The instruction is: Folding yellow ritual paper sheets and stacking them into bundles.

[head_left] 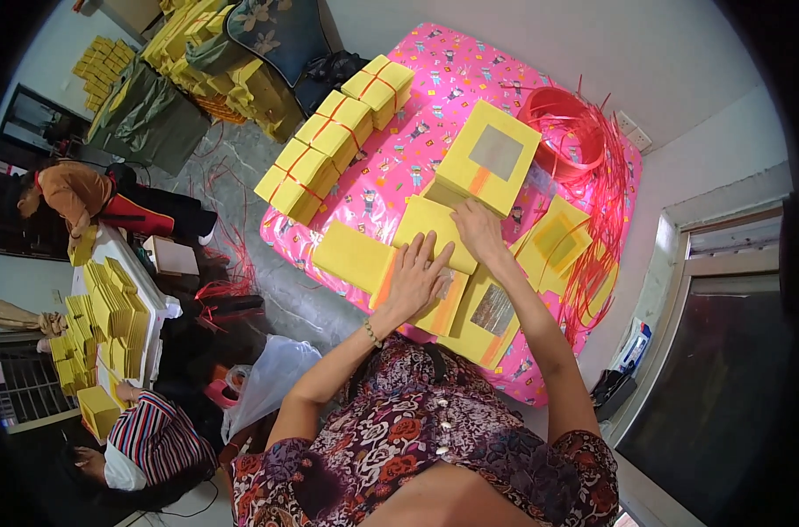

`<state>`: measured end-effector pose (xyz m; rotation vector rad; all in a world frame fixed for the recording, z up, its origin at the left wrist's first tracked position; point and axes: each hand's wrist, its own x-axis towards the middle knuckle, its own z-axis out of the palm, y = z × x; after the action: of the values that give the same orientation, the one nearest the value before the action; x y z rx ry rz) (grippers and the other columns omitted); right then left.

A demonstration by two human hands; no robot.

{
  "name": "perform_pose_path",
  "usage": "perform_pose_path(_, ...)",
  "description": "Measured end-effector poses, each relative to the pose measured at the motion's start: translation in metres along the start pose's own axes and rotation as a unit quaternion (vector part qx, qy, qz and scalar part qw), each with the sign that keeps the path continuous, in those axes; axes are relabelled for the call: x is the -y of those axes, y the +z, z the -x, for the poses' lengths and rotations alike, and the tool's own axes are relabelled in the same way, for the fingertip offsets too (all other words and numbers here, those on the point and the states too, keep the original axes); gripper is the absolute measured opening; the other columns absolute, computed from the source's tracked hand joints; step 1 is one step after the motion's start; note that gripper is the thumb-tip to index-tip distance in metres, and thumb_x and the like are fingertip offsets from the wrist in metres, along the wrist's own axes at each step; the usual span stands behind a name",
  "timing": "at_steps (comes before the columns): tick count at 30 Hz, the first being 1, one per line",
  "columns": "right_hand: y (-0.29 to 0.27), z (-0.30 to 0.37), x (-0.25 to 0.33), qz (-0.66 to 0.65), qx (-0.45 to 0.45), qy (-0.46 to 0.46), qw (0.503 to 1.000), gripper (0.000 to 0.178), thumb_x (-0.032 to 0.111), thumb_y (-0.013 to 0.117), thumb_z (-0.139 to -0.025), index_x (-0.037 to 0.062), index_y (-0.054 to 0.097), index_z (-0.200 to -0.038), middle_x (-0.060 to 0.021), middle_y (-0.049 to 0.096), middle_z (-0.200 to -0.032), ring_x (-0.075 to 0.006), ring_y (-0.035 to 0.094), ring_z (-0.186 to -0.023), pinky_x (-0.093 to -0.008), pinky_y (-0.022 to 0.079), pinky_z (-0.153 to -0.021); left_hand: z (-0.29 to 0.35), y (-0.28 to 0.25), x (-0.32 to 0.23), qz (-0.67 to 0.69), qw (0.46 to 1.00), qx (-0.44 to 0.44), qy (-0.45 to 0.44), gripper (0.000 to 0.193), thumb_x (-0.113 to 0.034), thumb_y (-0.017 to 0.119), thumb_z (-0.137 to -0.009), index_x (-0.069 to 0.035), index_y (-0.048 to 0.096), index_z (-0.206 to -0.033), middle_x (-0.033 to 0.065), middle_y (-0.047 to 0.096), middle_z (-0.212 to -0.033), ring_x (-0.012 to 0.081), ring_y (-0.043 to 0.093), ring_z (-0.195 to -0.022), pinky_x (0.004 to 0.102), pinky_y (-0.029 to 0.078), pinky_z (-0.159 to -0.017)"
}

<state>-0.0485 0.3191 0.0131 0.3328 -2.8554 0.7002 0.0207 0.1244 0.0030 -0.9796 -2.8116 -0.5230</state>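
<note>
On the pink table, flat yellow paper bags with clear windows lie in front of me. My left hand (414, 277) rests open, fingers spread, across the top of a yellow paper bag (426, 230) and the windowed pieces beside it. Bent fingers of my right hand (478, 230) close on the right edge of that same bag; the fingertips are partly hidden. Just beyond stands a tall stack of windowed bags (518, 177). Another yellow bag (356, 255) sticks out to the left of my left hand, and a windowed bag (492, 312) lies under my right forearm.
Bundles of yellow bags tied with red string (334, 132) line the table's left edge. A red basin (562, 132) and loose red strings (606, 193) lie at right. Two people work at a white table (158, 321) to the left, with more yellow stacks.
</note>
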Motion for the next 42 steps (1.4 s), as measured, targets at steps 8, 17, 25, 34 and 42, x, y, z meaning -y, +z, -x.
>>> perform_pose_path(8,0.008,-0.011,0.011,-0.079,0.056,0.061,0.993,0.024,0.021,0.057,-0.094,0.0034,0.062,-0.111,-0.0183,0.062,-0.106,-0.0386,0.061,-0.099,-0.0494,0.049,-0.084,0.0,-0.001,-0.001,-0.013,1.0,0.014,-0.006,0.07,-0.036,0.061,-0.091,-0.025,0.032,-0.154,0.0167,0.032,-0.154,0.0348,0.031,-0.14,0.0507,0.024,-0.113)
perform_pose_path(17,0.011,-0.009,0.01,-0.077,0.043,0.057,0.994,0.028,0.021,0.056,-0.096,0.0016,0.061,-0.115,-0.0192,0.06,-0.106,-0.0396,0.059,-0.101,-0.0488,0.048,-0.085,0.002,-0.003,-0.002,0.05,0.999,0.018,-0.009,0.061,-0.033,0.06,-0.093,-0.023,0.04,-0.15,0.0206,0.029,-0.154,0.0385,0.028,-0.141,0.0537,0.022,-0.114)
perform_pose_path(25,0.016,-0.007,0.012,-0.08,0.024,0.057,0.995,0.027,0.02,0.059,-0.094,0.003,0.061,-0.114,-0.0171,0.058,-0.105,-0.0368,0.058,-0.103,-0.0474,0.047,-0.087,0.005,-0.006,-0.002,0.052,0.998,0.02,-0.001,0.06,-0.033,0.059,-0.093,-0.023,0.041,-0.149,0.0232,0.037,-0.145,0.0415,0.029,-0.14,0.0565,0.023,-0.113)
perform_pose_path(34,0.02,-0.003,0.014,-0.076,-0.009,0.051,0.996,0.025,0.017,0.063,-0.092,0.0039,0.061,-0.114,-0.016,0.056,-0.103,-0.0363,0.058,-0.102,-0.0457,0.048,-0.084,0.007,-0.008,-0.001,0.075,0.997,0.03,-0.001,0.062,-0.034,0.057,-0.094,-0.02,0.038,-0.151,0.0235,0.037,-0.146,0.0432,0.028,-0.14,0.0577,0.023,-0.113)
perform_pose_path(42,0.026,0.0,0.012,-0.056,-0.04,0.042,0.997,0.025,0.017,0.064,-0.09,0.0047,0.063,-0.112,-0.0144,0.057,-0.102,-0.0348,0.057,-0.1,-0.0462,0.047,-0.083,0.01,-0.014,-0.004,0.034,0.999,0.026,0.0,0.062,-0.037,0.056,-0.094,-0.021,0.039,-0.151,0.0185,0.04,-0.148,0.0437,0.031,-0.137,0.0559,0.024,-0.112)
